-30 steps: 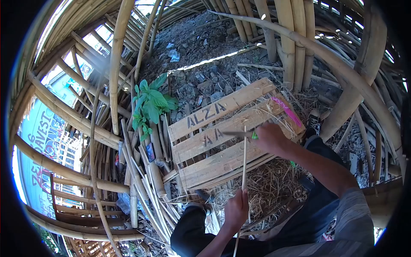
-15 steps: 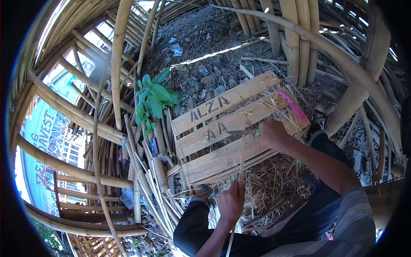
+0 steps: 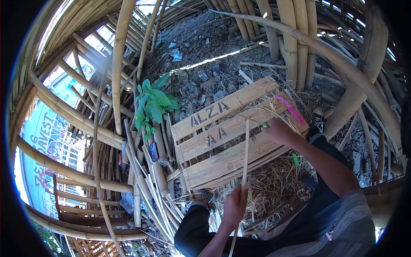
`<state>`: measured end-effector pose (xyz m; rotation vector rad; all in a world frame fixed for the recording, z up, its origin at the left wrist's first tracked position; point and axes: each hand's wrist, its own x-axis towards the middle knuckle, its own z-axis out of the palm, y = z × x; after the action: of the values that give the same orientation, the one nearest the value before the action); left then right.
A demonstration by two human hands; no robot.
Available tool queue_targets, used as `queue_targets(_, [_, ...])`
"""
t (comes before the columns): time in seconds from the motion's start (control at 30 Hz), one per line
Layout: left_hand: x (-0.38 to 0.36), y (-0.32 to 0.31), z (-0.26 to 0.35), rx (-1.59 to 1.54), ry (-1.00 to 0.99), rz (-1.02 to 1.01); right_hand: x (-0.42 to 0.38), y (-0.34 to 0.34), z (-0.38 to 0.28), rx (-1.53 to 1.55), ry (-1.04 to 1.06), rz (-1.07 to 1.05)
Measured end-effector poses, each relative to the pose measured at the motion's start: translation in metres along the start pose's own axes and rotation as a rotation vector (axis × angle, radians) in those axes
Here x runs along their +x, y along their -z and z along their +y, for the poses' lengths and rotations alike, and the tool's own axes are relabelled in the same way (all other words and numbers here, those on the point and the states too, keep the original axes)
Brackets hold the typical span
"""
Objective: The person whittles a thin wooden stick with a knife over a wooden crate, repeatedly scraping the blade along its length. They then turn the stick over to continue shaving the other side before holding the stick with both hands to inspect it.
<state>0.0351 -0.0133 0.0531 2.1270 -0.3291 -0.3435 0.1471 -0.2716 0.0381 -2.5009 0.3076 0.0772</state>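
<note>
My left hand (image 3: pixel 235 205) is closed around a thin, pale bamboo strip (image 3: pixel 245 158), which stands up from the fist and also runs down below it. In my right hand (image 3: pixel 281 132) is a knife (image 3: pixel 266 125), its green handle partly hidden by the fingers. The narrow blade points up and left, overlapping the strip's top end in this view. Both tools lie over a slatted wooden crate (image 3: pixel 221 159) stencilled "ALZA" and "AA", with a bright pink mark near its right end.
Fine shavings (image 3: pixel 274 188) are heaped between my legs and the crate. Bamboo strips and poles (image 3: pixel 160 175) lie on the left beside a leafy green plant (image 3: pixel 156 100). Bamboo posts (image 3: pixel 295 47) and a slanting pole (image 3: pixel 338 60) stand around, with rubble ground (image 3: pixel 197 47) behind.
The knife blade has gone from lying level across the strip to a tilted position at its top end. My right hand has shifted slightly right, and the strip leans a little more rightward.
</note>
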Motion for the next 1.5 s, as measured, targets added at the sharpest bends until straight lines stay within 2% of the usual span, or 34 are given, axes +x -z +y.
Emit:
queue_targets(0.03, [0.004, 0.001, -0.001, -0.046, -0.001, 0.026, 0.005, 0.000, 0.004, -0.008, 0.000, -0.002])
queue_targets(0.1, [0.008, 0.001, -0.001, -0.011, -0.016, 0.060, 0.012, 0.002, 0.008, 0.743, 0.021, -0.313])
queue_targets(0.13, [0.009, 0.000, -0.001, 0.036, -0.034, 0.091, 0.011, 0.000, 0.010, 0.740, 0.023, -0.313])
queue_targets(0.2, [0.010, -0.004, -0.002, 0.072, -0.067, 0.109, -0.002, 0.007, -0.014, 0.984, 0.060, -0.530])
queue_targets(0.27, [0.010, -0.010, -0.006, 0.185, -0.054, 0.074, -0.017, -0.002, -0.034, 1.092, 0.025, -0.581])
queue_targets(0.33, [0.014, -0.014, -0.013, 0.153, -0.026, 0.038, -0.023, -0.003, -0.043, 1.202, -0.013, -0.643])
queue_targets(0.4, [0.009, -0.015, -0.014, 0.121, 0.001, 0.003, -0.017, -0.003, -0.043, 1.111, -0.034, -0.503])
queue_targets(0.47, [0.001, -0.009, -0.016, -0.471, 0.212, -0.251, -0.005, 0.011, -0.036, 1.148, -0.018, -0.400])
queue_targets(0.57, [-0.034, 0.005, -0.019, -0.570, 0.403, -0.472, 0.011, 0.046, -0.015, 1.156, 0.013, -0.111])
queue_targets(0.67, [-0.074, 0.013, -0.044, -0.738, 0.386, -0.687, 0.015, 0.080, 0.002, 1.259, 0.025, -0.016])
queue_targets(0.73, [-0.094, 0.025, -0.035, -0.656, 0.507, -0.719, 0.013, 0.096, 0.010, 1.265, 0.030, 0.014])
queue_targets(0.8, [-0.092, 0.043, -0.028, -0.912, 0.568, -0.721, 0.009, 0.106, 0.012, 1.394, 0.144, 0.010])
queue_targets(0.83, [-0.092, 0.054, -0.016, -0.721, 0.564, -0.489, 0.003, 0.110, 0.008, 1.402, 0.069, 0.107])
queue_targets(0.87, [-0.086, 0.062, -0.040, -0.301, 0.286, -0.240, 0.003, 0.109, 0.007, 1.396, 0.082, 0.097])
queue_targets(0.9, [-0.079, 0.075, -0.020, 0.213, 0.023, 0.016, 0.004, 0.106, 0.008, 1.078, 0.188, 0.358])
queue_targets(0.93, [-0.063, 0.090, -0.006, 0.362, 0.097, 0.100, 0.005, 0.103, 0.009, 0.746, 0.291, 0.599])
queue_targets(0.97, [-0.047, 0.100, -0.012, 0.520, 0.039, 0.197, 0.005, 0.100, 0.007, 0.402, 0.390, 0.824])
queue_targets(1.0, [-0.029, 0.109, -0.022, 0.656, -0.011, 0.249, 0.002, 0.097, 0.002, 0.400, 0.415, 0.812])
queue_targets(1.03, [-0.011, 0.117, -0.039, 0.725, -0.154, 0.334, -0.003, 0.092, -0.002, 0.325, 0.558, 0.757])
queue_targets(1.07, [0.008, 0.124, -0.049, 0.794, -0.186, 0.351, -0.007, 0.087, -0.008, 0.247, 0.703, 0.697])
queue_targets(1.1, [0.024, 0.126, -0.057, 0.872, -0.229, 0.384, -0.011, 0.079, -0.015, 0.240, 0.733, 0.681])
queue_targets(1.2, [0.061, 0.124, -0.043, 0.941, -0.277, 0.317, -0.022, 0.047, -0.028, 0.076, 0.664, 0.397])
queue_targets(1.27, [0.083, 0.115, -0.035, 0.961, -0.378, 0.307, -0.015, 0.029, -0.024, 0.015, 0.696, 0.403])
queue_targets(1.33, [0.103, 0.103, -0.031, 0.900, -0.360, 0.285, -0.004, 0.014, -0.013, -0.040, 0.708, 0.418])
queue_targets(1.43, [0.125, 0.087, -0.041, 0.864, -0.466, 0.279, 0.006, 0.001, 0.002, -0.085, 0.637, 0.415])
queue_targets(1.5, [0.132, 0.081, -0.044, 0.878, -0.526, 0.291, 0.009, -0.002, 0.009, -0.270, 0.572, 0.331])
